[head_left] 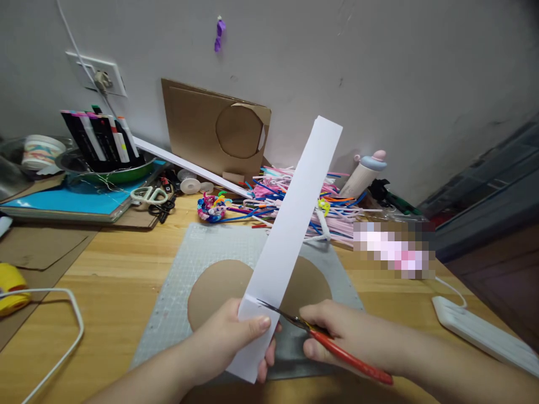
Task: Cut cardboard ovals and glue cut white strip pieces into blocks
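Note:
A long white paper strip [290, 224] slants up and to the right in front of me. My left hand [236, 336] grips its lower end, thumb on the front and fingers behind. My right hand [337, 331] is wrapped round red-handled scissors [349, 359], whose dark blades cross the strip's right edge just above my left thumb. Beneath the strip, two brown cardboard circles [219, 286] lie on a grey cutting mat [168, 320]; the strip and my hands partly cover them.
Bundled pipe cleaners [273, 185] lie behind the mat. Cardboard with a round cut-out [189, 123] leans on the wall. Markers [101, 140], white-handled scissors [149, 196] and blue folders [84, 202] are at left. A power strip [480, 331] lies right; a white cable [76, 314] loops left.

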Motion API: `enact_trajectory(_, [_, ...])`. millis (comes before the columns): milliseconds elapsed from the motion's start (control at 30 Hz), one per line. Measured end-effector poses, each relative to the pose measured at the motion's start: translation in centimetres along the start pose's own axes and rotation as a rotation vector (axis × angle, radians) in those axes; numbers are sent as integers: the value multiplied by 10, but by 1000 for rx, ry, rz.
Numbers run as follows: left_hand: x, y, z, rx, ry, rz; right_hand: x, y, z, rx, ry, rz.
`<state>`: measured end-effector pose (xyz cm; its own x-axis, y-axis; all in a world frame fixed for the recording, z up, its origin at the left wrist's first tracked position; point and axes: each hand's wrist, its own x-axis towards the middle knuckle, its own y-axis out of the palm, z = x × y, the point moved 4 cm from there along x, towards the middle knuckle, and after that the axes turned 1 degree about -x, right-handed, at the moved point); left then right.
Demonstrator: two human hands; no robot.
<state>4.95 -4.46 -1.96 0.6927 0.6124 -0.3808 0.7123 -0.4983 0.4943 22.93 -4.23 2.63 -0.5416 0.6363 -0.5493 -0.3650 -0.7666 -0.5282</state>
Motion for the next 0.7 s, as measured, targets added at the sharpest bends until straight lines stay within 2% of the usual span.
enact_trajectory(133, [-1, 1, 1, -16, -1, 8, 1, 4, -9, 69, 22, -8])
enact_trajectory(333, [-1, 0, 6, -61, -9, 53, 2, 10, -18, 51, 49, -81])
enact_trajectory(467, [0, 0, 6, -72, -24, 57, -1, 12, -15, 37, 79, -98])
enact_trajectory(700, [3, 6, 9, -106, -58, 96, -1, 16, -6, 64, 59, -48])
